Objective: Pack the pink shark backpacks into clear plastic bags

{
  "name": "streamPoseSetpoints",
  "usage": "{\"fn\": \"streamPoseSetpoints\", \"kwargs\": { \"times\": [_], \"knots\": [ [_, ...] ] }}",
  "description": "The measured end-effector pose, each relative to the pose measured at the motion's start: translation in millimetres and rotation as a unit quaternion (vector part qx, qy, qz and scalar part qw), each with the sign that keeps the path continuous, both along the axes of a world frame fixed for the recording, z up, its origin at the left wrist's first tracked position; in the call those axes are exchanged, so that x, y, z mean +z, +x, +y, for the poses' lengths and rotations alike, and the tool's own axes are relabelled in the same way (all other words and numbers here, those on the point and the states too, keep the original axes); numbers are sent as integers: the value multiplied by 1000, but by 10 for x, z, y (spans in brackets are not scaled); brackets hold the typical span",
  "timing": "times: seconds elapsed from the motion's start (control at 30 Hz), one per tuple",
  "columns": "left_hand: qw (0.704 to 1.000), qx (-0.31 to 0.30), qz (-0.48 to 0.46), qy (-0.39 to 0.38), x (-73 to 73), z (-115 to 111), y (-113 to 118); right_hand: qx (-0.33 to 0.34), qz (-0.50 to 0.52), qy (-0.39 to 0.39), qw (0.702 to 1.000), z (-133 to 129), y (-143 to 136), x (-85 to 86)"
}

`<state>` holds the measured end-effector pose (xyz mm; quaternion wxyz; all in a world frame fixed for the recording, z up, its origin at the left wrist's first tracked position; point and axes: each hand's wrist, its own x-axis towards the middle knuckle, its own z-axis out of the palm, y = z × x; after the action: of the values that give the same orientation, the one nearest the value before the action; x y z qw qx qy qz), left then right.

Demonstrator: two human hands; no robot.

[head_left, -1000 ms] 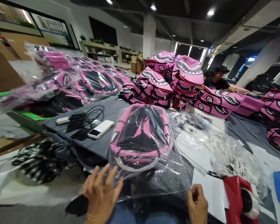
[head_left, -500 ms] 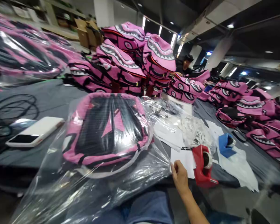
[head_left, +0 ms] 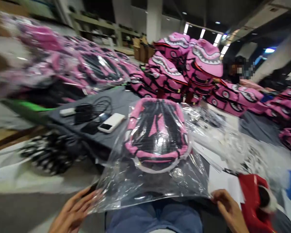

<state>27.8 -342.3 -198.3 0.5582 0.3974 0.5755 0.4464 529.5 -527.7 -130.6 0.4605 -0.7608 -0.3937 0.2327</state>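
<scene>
In front of me on the table lies a pink and black backpack (head_left: 160, 129) inside a clear plastic bag (head_left: 145, 187). Its black mesh side faces up. The bag's open-looking near edge is drawn straight between my two hands, toward my lap. My left hand (head_left: 74, 210) is at the bag's left corner, fingers fairly long against the film, its thumb hidden. At the right corner, my right hand (head_left: 226, 205) pinches the plastic between thumb and fingers, beside white paper sheets (head_left: 224, 184).
A red tape dispenser (head_left: 253, 197) stands right of my right hand. A white power bank-like device (head_left: 111, 123) and black cables (head_left: 104, 103) lie at left. Pink shark-mouth backpacks (head_left: 169, 71) are stacked behind; bagged ones (head_left: 99, 68) pile up at left. Another person (head_left: 236, 69) is far back.
My view has swung left. My left hand has come into sight at the bag's left corner. The bag's near edge now stretches flat between both hands; my right hand still holds its corner.
</scene>
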Motion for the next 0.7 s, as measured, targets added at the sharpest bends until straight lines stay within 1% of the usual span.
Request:
{"fn": "streamPoseSetpoints", "kwargs": {
  "times": [0.03,0.07,0.1,0.13,0.17,0.23,0.27,0.33,0.4,0.47,0.53,0.6,0.67,0.7],
  "knots": [
    [999,18,-33,-26,74,38,29,-37,54,7,998,80,74,-10],
    [999,18,-38,-22,148,110,97,-69,104,4,992,195,120,-15],
    [999,-1,-8,-44,221,203,191,-79,145,-15,986,332,130,-13],
    [997,-25,26,-65,290,298,297,-71,174,-48,981,476,107,-7],
    [995,-52,61,-63,351,380,406,-58,183,-85,978,612,58,-3],
    [992,-53,107,-48,430,473,593,-37,156,-131,978,818,-70,-8],
    [992,-41,117,-34,443,481,659,-33,129,-132,982,877,-127,-19],
    [993,-5,116,-14,421,453,724,-45,70,-105,991,910,-188,-41],
    [993,24,115,-3,373,415,705,-64,30,-83,994,879,-176,-31],
    [992,48,117,2,358,407,633,-84,28,-74,993,850,-120,29],
    [993,48,112,3,411,438,553,-96,87,-57,990,859,-60,111],
    [998,44,44,-4,525,485,508,-92,203,-20,975,890,-17,164],
    [996,53,-67,-28,656,513,503,-79,334,33,939,908,4,158],
    [989,65,-118,-57,710,513,508,-75,390,61,916,904,5,134]
  ]
}}
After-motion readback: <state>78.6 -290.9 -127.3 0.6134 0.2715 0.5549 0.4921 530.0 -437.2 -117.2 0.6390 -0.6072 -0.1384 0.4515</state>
